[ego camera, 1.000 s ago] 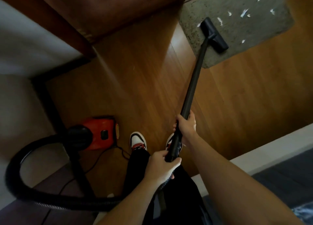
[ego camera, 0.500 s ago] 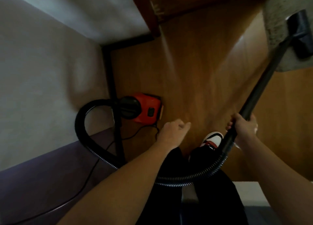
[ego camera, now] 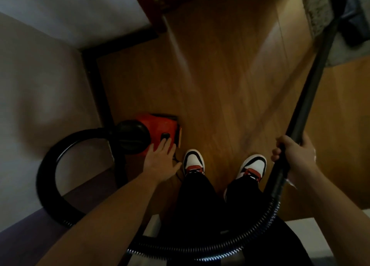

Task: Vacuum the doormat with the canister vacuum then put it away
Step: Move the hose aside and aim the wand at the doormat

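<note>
- Floorboards [ego camera: 230, 85] of warm brown wood filled the middle of the view, with a pale sheen down the centre.
- Pale wall [ego camera: 40, 85] closed the left side, edged at its foot by a dark skirting board [ego camera: 101, 89] that turned a corner at upper left.
- Brown door frame [ego camera: 158, 5] stood at the top.
- Grey speckled doormat [ego camera: 312, 9] lay on the floorboards in the top right corner, cut off by the picture's edge.
- Canister vacuum [ego camera: 158, 123], red with a round black front, sat on the floor against the skirting board, just left of the person's sneakers [ego camera: 193, 161].
- Ribbed black hose [ego camera: 200, 249] looped from that front along the wall, then swept across the bottom of the view to the wand [ego camera: 312, 89].
- Wand slanted up to the right, ending in a black floor nozzle [ego camera: 354, 21] that rested on the doormat.
- Left hand [ego camera: 160, 157] lay on the canister with its fingers straight and slightly spread, fingertips at the black switch [ego camera: 165, 135].
- Right hand [ego camera: 294, 155] was wrapped around the lower wand, just above the hose joint.
- White, black and red sneakers stood side by side between canister and wand.
</note>
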A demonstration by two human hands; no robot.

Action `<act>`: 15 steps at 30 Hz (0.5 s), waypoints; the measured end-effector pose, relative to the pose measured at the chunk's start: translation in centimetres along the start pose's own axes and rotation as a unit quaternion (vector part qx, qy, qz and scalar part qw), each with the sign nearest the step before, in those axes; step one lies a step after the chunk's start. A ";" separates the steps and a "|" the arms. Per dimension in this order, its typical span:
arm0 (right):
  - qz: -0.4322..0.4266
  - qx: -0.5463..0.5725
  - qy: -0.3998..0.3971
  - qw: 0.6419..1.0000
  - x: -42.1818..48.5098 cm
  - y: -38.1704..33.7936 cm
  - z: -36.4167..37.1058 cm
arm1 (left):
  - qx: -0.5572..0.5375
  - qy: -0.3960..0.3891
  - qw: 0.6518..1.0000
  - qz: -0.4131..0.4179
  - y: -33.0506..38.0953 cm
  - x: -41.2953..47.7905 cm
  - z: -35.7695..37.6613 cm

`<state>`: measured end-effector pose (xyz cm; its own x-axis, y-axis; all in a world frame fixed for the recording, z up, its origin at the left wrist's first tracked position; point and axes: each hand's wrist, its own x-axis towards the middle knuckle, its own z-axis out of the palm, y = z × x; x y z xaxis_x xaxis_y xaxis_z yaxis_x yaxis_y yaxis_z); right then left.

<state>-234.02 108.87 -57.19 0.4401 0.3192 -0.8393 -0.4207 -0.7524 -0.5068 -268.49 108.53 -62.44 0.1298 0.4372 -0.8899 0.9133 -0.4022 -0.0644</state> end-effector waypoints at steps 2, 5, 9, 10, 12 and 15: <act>-0.003 0.010 -0.007 1.000 0.4 0.5 -0.1 | 0.016 -0.009 1.000 -0.005 -0.4 1.1 0.7; -0.002 0.010 -0.005 1.000 0.7 1.3 0.2 | 0.032 -0.028 0.999 -0.004 -1.0 1.6 1.8; -0.011 0.007 0.014 1.000 0.4 1.8 0.6 | 0.067 -0.040 0.997 0.000 -1.5 1.6 2.5; -0.013 0.008 0.018 1.000 0.3 1.9 0.6 | 0.077 -0.043 0.996 0.002 -1.5 1.6 2.4; -0.016 0.012 0.022 1.000 0.5 2.1 0.4 | 0.094 -0.045 0.995 0.006 -1.3 1.7 2.4; -0.016 0.013 0.021 1.000 1.0 2.7 0.2 | 0.121 -0.048 0.991 0.011 -1.2 2.2 2.5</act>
<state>-234.86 107.25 -59.50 0.4873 0.3183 -0.8132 -0.4253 -0.7268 -0.5393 -270.29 108.02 -65.43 0.1012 0.3526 -0.9303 0.7892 -0.5978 -0.1408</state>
